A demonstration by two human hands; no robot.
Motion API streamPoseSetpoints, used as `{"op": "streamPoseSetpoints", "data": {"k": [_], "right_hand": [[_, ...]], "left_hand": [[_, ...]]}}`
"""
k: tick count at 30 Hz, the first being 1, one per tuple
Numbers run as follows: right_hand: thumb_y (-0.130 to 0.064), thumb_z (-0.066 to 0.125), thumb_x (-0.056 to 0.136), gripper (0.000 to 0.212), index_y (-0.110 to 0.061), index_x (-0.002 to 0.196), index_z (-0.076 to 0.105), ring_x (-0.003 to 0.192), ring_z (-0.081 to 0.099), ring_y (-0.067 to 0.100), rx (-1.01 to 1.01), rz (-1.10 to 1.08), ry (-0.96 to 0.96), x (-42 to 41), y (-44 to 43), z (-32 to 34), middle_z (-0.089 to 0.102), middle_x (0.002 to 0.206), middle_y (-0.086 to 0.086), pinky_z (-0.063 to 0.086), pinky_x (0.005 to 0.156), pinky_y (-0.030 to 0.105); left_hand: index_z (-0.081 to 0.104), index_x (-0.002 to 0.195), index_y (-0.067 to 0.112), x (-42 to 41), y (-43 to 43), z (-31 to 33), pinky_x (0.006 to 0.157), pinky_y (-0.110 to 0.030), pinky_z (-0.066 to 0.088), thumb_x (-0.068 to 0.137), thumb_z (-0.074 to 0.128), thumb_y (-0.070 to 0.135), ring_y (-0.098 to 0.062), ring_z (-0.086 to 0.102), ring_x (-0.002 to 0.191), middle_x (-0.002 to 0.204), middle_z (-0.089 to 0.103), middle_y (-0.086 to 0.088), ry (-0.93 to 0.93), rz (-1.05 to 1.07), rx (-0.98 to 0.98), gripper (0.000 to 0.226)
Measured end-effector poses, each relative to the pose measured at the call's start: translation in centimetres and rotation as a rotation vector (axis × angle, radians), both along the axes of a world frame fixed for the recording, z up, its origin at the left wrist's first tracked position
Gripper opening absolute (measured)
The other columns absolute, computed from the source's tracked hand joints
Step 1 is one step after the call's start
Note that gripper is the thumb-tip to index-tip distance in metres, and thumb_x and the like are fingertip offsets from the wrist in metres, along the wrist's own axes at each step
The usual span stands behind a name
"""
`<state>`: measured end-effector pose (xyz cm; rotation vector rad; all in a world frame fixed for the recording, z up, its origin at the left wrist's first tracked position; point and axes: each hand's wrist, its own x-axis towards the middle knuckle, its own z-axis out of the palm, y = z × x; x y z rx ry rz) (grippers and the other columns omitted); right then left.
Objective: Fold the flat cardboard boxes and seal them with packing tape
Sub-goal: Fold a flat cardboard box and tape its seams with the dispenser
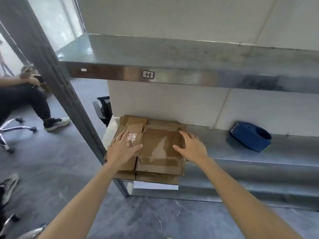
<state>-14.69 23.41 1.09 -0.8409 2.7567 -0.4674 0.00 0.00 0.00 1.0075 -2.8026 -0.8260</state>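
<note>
Stainless steel fills this workroom: a steel counter (259, 156) runs along a white wall (172, 14) under a long upper shelf (172, 54) of the same metal, over a mottled grey floor (155, 218). At the counter's end lies a stack of flat cardboard boxes (160, 140), its near edge hanging slightly past the counter's front lip, with glossy patches of old tape on the top sheet. A person reaches both bare forearms toward it. The left hand (123, 149) lies over the stack's left part and the right hand (191, 145) over its right edge, both hands released, with fingers straight and spread and gripping nothing. Whether the palms press the card cannot be told. Well to the right of the stack, a blue tape dispenser (250, 137) sits on the counter close to the wall. Just left of the stack, a slanting steel post (51, 66) rises to the upper shelf. Behind the stack's left corner stands a black mesh chair (103, 107). Farther left of the stack, beyond the post, another person (22, 99) in dark trousers sits on a chair with a chromed wheeled base (10, 130).
</note>
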Motion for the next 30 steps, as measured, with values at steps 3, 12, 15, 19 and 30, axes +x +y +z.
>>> {"op": "streamPoseSetpoints", "data": {"k": [3, 12, 15, 19, 30], "right_hand": [[-0.055, 0.054, 0.094, 0.073, -0.027, 0.154, 0.024, 0.137, 0.038, 0.029, 0.028, -0.016, -0.046, -0.5, -0.5, -0.5, 0.042, 0.150, 0.007, 0.042, 0.107, 0.046], [-0.050, 0.056, 0.094, 0.077, -0.026, 0.156, 0.018, 0.141, 0.036, 0.028, -0.009, -0.063, -0.132, 0.2, -1.1, -1.9, 0.040, 0.152, 0.006, 0.045, 0.105, 0.046], [-0.046, 0.059, 0.095, 0.077, -0.024, 0.156, 0.018, 0.139, 0.037, 0.025, -0.071, -0.068, -0.122, 0.3, -1.0, -1.5, 0.041, 0.151, 0.007, 0.045, 0.104, 0.043], [-0.039, 0.063, 0.094, 0.078, -0.024, 0.156, 0.019, 0.135, 0.042, 0.026, -0.165, -0.104, -0.109, -0.1, 0.1, -0.2, 0.045, 0.148, 0.008, 0.046, 0.103, 0.041], [-0.017, 0.071, 0.090, 0.094, -0.019, 0.158, 0.006, 0.086, 0.064, 0.022, -0.457, -0.305, -0.052, -3.6, 8.0, 4.4, 0.065, 0.103, 0.009, 0.048, 0.080, 0.027]], "left_hand": [[0.027, 0.156, 0.032, -0.2, -0.4, -0.5, 0.116, -0.054, 0.029, 0.080, 0.063, 0.072, -0.030, 0.024, 0.147, 0.161, 0.030, -0.002, -0.014, 0.079, 0.095, 0.093], [0.030, 0.153, 0.030, -0.8, -0.2, -1.7, 0.114, -0.052, 0.034, 0.070, 0.079, 0.063, -0.033, 0.035, 0.142, 0.156, 0.037, -0.008, -0.006, 0.128, 0.242, 0.101], [0.035, 0.150, 0.031, -0.8, -0.5, -1.6, 0.112, -0.053, 0.038, 0.065, 0.084, 0.062, -0.030, 0.040, 0.138, 0.149, 0.046, -0.006, 0.060, 0.153, 0.280, 0.103], [0.037, 0.147, 0.034, -1.3, 0.5, 0.0, 0.109, -0.049, 0.042, 0.063, 0.088, 0.056, -0.026, 0.046, 0.132, 0.143, 0.051, -0.003, 0.183, 0.147, 0.305, 0.101], [0.036, 0.149, 0.028, -6.8, 7.5, 5.2, 0.104, -0.030, 0.037, 0.067, 0.091, 0.038, -0.014, 0.044, 0.127, 0.143, 0.044, 0.000, 0.422, -0.146, 0.343, 0.099]]}}
